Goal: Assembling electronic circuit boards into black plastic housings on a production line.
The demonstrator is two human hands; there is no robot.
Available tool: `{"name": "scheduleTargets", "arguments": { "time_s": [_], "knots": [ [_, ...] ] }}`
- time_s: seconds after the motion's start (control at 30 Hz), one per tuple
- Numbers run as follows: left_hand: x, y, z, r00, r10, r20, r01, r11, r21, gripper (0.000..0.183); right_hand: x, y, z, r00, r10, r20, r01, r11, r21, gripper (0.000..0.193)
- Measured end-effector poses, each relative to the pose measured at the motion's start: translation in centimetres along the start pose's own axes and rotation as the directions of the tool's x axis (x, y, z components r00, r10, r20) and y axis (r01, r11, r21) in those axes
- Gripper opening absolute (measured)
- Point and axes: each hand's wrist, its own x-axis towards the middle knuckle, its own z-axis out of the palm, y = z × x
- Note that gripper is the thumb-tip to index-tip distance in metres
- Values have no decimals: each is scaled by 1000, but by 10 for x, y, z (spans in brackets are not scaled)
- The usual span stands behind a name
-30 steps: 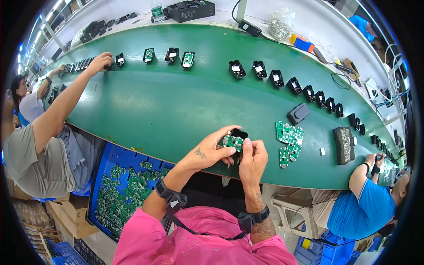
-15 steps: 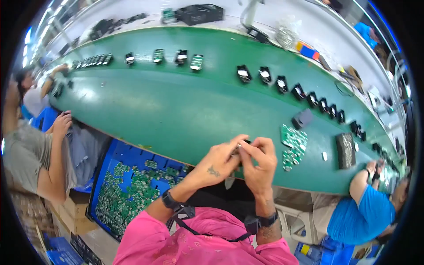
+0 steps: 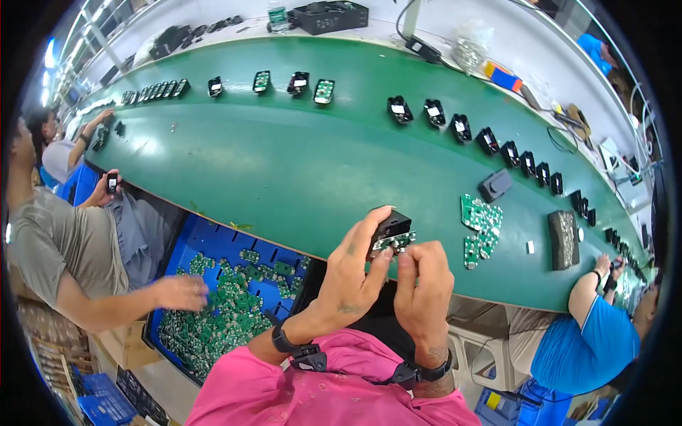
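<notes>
My left hand (image 3: 349, 277) is wrapped round a black plastic housing (image 3: 393, 224), held up over the near edge of the green table. A small green circuit board (image 3: 395, 242) with shiny parts sits at the housing's near side, tilted. My right hand (image 3: 425, 287) is closed, thumb and fingertips pinching at the board's lower right edge. To the right on the table lie several green circuit boards (image 3: 483, 220), close together. A dark closed case (image 3: 495, 185) is just beyond them.
Black housings (image 3: 460, 128) stand in a row along the far side, others with boards (image 3: 325, 91) further left. A blue bin (image 3: 234, 248) of boards is at my lower left; a co-worker's hand (image 3: 181, 292) hovers over it. A dark block (image 3: 563, 240) lies right, near another person's arm (image 3: 584, 291).
My hands have turned and lifted the piece, so the black housing and board now show. The left co-worker's arm has reached over the blue bin. The view has shifted slightly.
</notes>
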Motion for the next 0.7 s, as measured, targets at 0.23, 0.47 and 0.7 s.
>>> {"name": "scheduleTargets", "arguments": {
  "time_s": [0.23, 0.47, 0.7],
  "knots": [
    [-1, 9, 5, 976, 216, -2, -211, 956, 202, 48, 5, -6, -21, 996, -32, 80, 34, 999, -24, 9],
    [-2, 14, 6, 984, 171, 42, -176, 970, 171, 45, 6, -7, -27, 997, -41, 67, 40, 999, 23, 6],
    [-3, 18, 5, 989, 133, 56, -141, 977, 160, 45, 9, -8, -32, 993, -37, 111, 35, 999, 15, 4]
  ]
}}
